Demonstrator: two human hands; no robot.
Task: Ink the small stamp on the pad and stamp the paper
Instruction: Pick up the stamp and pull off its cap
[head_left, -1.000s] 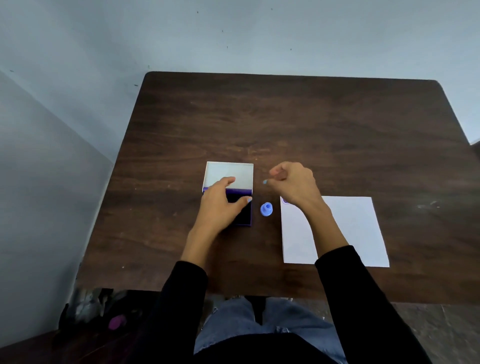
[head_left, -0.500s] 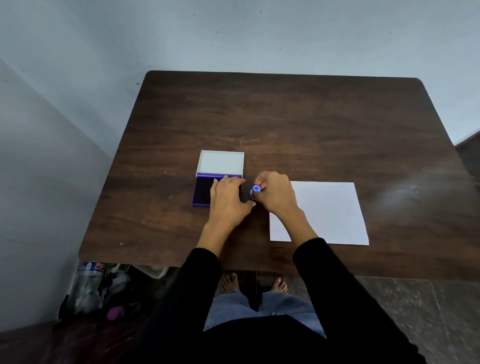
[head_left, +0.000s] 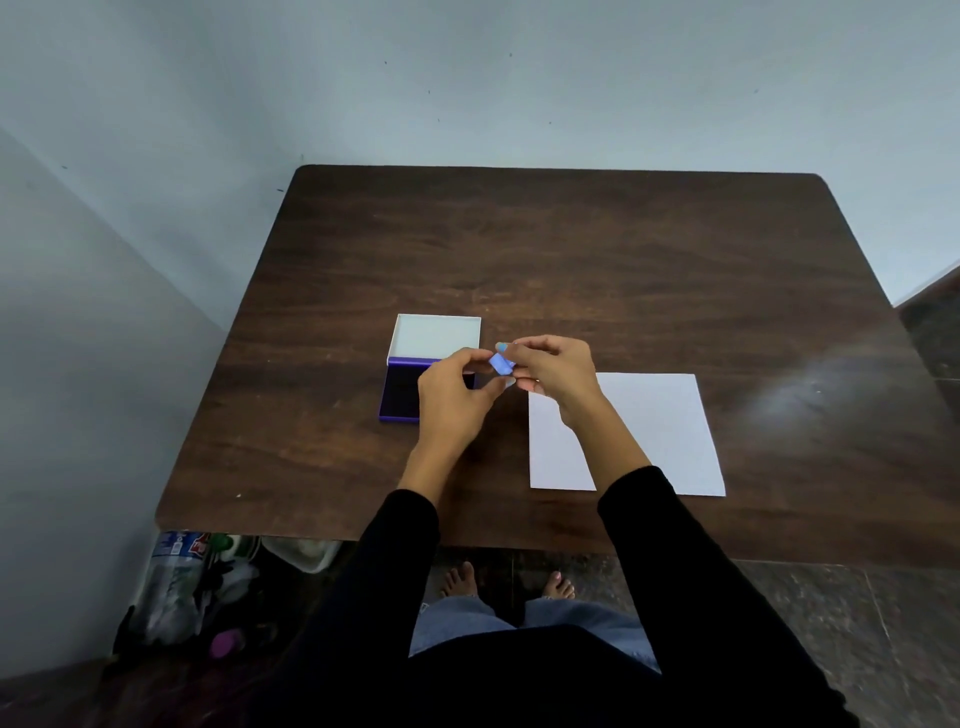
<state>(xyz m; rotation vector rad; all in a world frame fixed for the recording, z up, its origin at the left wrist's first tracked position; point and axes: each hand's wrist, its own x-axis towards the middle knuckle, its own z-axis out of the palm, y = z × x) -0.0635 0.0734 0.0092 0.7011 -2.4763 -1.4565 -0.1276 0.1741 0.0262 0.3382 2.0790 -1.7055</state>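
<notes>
A dark wooden table (head_left: 571, 249) fills the middle of the view, its far edge against a pale wall and its left edge close to a second wall. Most of the surface is bare wood grain, with a soft glare patch toward the right edge.

A white sheet of paper (head_left: 654, 431) lies flat near the near edge, right of centre, its long sides running toward the far edge; the right forearm crosses its left part.

The ink pad (head_left: 402, 395) sits left of centre, well apart from the paper. Its lid stands open toward the far edge, showing a white inner face, while the purple-rimmed base with the dark pad lies nearer the person. The left hand covers the base's right part.

The left hand (head_left: 452, 397) is raised above the pad's right edge, thumb and fingertips pinched narrowly on one end of the small stamp (head_left: 502, 362). The right hand (head_left: 558, 371) meets it from the other side, fingers closed on the same stamp, just beyond the paper's far left corner. The stamp, light blue, is held clear of the surface between the two hands, between pad and paper. Which face of it points down cannot be told.

Both sleeves are black.
</notes>
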